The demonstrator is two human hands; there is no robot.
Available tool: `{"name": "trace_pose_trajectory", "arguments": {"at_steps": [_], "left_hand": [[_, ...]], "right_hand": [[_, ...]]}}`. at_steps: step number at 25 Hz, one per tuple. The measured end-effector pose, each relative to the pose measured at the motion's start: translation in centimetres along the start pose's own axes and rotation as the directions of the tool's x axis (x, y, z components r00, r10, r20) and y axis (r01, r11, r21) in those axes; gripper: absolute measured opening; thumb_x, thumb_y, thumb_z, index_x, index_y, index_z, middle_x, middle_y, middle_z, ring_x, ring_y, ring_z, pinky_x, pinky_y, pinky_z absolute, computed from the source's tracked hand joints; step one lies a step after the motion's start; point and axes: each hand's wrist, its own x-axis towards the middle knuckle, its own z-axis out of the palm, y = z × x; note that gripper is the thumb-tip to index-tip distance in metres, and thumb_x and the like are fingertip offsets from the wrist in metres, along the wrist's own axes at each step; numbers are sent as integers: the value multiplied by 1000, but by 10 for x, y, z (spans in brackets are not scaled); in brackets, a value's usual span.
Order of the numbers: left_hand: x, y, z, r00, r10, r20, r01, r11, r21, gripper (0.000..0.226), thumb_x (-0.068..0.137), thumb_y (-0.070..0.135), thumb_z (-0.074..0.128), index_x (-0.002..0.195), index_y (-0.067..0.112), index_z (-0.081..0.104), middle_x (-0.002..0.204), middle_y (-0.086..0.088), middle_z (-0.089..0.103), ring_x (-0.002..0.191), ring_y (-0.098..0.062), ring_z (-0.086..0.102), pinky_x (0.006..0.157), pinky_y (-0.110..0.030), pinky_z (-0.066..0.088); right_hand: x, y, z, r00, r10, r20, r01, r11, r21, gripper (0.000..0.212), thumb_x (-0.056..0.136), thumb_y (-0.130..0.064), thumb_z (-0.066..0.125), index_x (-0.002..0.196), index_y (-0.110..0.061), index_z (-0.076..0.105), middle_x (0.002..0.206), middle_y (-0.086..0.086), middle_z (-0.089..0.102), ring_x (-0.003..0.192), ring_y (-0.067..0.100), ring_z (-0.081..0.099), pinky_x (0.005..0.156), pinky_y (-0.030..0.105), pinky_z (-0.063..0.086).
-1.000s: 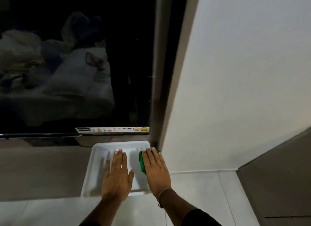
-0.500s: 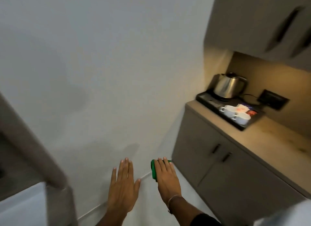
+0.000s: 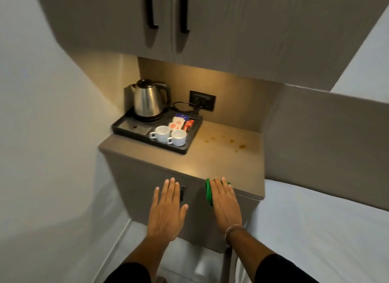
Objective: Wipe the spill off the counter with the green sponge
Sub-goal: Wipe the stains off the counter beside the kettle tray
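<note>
A beige counter (image 3: 210, 156) tops a low grey cabinet ahead of me. Brown spill drops (image 3: 231, 141) dot its right rear part, beside the tray. My right hand (image 3: 225, 202) is held out flat, palm down, with the green sponge (image 3: 208, 191) under its fingers; only the sponge's left edge and far tip show. That hand hovers at the counter's front edge, well short of the spill. My left hand (image 3: 167, 209) is flat with fingers apart, holding nothing, in front of the cabinet doors.
A black tray (image 3: 124, 124) at the counter's left rear carries a steel kettle (image 3: 147, 99), two white cups (image 3: 168, 134) and sachets. A wall socket (image 3: 202, 100) is behind it. Upper cabinets (image 3: 189, 23) overhang. White walls stand on both sides.
My view has swung right from a dark screen and white tray to face the counter. Both hands kept their pose, the right one still holding the sponge, now nearer the counter's front edge.
</note>
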Motion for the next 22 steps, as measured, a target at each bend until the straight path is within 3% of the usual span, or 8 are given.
{"name": "trace_pose_trajectory", "arguments": {"at_steps": [4, 9, 13, 15, 19, 22], "left_hand": [[113, 30, 20, 981, 191, 17, -189, 979, -72, 77, 105, 50, 41, 162, 6, 13, 173, -16, 13, 159, -31, 4, 128, -57, 11], [217, 50, 45, 950, 298, 89, -289, 952, -105, 76, 106, 55, 34, 163, 10, 11, 174, -15, 11, 159, -31, 3, 128, -58, 9], [254, 48, 69, 938, 315, 141, -303, 947, -104, 78, 107, 58, 30, 163, 11, 4, 175, -13, 3, 159, -31, -5, 128, -60, 3], [255, 46, 82, 939, 309, 150, -292, 948, -127, 78, 105, 61, 23, 163, 13, 0, 175, -12, -2, 158, -30, -9, 127, -61, 2], [253, 44, 90, 938, 319, 135, -298, 943, -150, 80, 101, 64, 15, 164, 16, -1, 174, -10, -5, 158, -29, -11, 127, -63, 0], [253, 42, 90, 939, 319, 130, -300, 943, -143, 77, 103, 63, 18, 164, 20, 0, 174, -9, -6, 158, -29, -12, 126, -65, 0]], "right_hand": [[49, 66, 9, 983, 178, 44, -178, 984, -23, 83, 99, -4, 64, 162, -16, 12, 172, 9, 16, 158, 30, 5, 124, 42, 0], [120, 116, 20, 939, 308, 156, -307, 951, -30, 79, 102, -19, 63, 162, -19, 12, 172, 7, 15, 158, 28, 5, 124, 43, 7], [141, 132, 30, 902, 279, 330, -309, 950, 41, 85, 95, -23, 62, 163, -21, 11, 173, 5, 12, 158, 26, -2, 127, 46, 6], [136, 132, 33, 884, 276, 377, -331, 939, 90, 91, 88, -37, 58, 164, -24, 8, 173, 1, 4, 157, 22, -11, 128, 48, 1], [139, 120, 47, 884, 393, 253, -425, 902, 81, 77, 98, -63, 37, 163, -29, 13, 168, -9, 1, 157, 21, -10, 128, 49, 2], [139, 107, 58, 884, 440, 159, -449, 893, 22, 65, 106, -56, 33, 162, -28, 17, 169, -5, 10, 158, 23, -2, 128, 51, 9]]}}
